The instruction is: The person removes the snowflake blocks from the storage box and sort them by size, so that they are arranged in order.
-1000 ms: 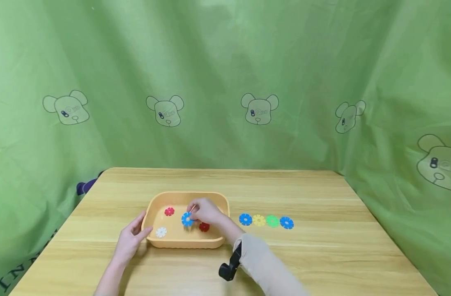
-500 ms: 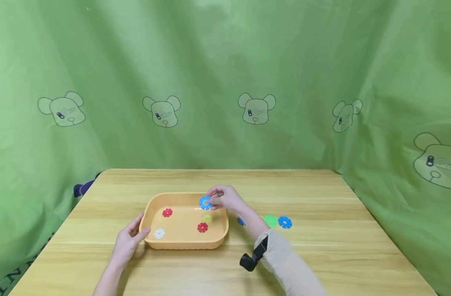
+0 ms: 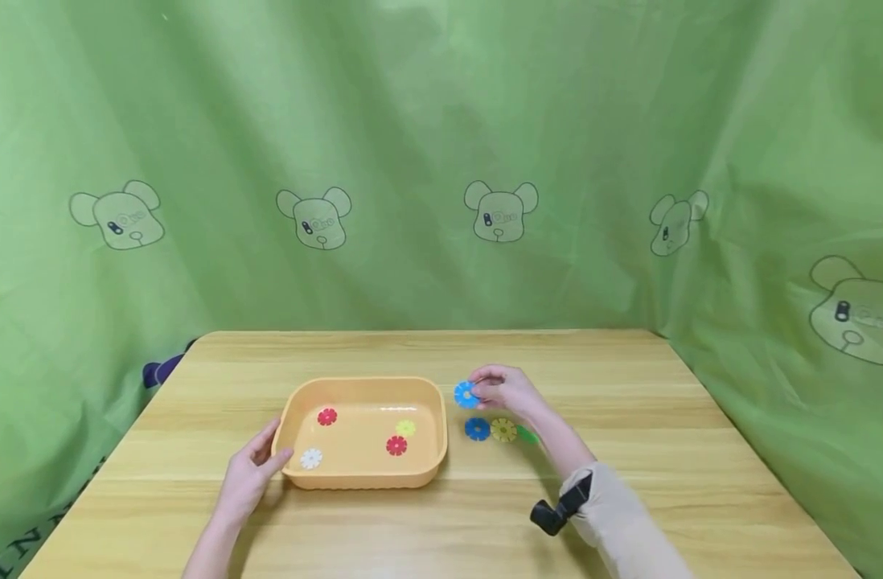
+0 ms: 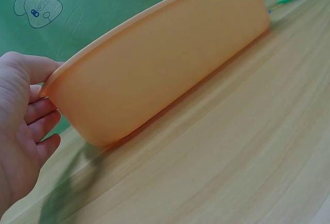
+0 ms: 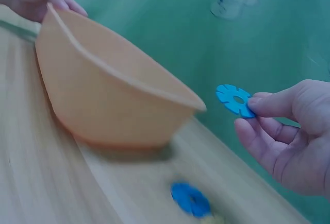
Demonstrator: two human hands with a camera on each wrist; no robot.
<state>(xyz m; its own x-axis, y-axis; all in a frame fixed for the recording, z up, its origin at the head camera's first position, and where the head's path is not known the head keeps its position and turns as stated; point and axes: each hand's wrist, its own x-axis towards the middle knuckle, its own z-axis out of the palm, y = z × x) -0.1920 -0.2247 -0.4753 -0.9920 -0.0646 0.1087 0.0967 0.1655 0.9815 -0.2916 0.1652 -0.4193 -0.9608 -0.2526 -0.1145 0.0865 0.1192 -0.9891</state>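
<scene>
My right hand (image 3: 512,394) pinches a blue notched snowflake disc (image 3: 465,395) between thumb and fingers, held above the table just right of the orange-yellow plastic tray (image 3: 362,482). In the right wrist view the disc (image 5: 234,100) is tilted, its centre hole showing. My left hand (image 3: 244,476) grips the tray's left end, thumb over the rim and fingers along the outside. Below the right hand lies a row of discs: blue (image 3: 477,429), yellow (image 3: 503,430) and green (image 3: 527,435). The right hand and forearm cover the row's right end.
Inside the tray lie a red disc (image 3: 327,416), a yellow disc (image 3: 406,428), a second red disc (image 3: 396,445) and a white disc (image 3: 310,458). The wooden table (image 3: 630,515) backs onto a green curtain (image 3: 412,104). A black wrist camera (image 3: 557,511) sits on my right forearm.
My right hand has lifted the blue disc out of the tray and carried it right, past the rim. A yellow disc in the tray is now uncovered. The left hand keeps its grip.
</scene>
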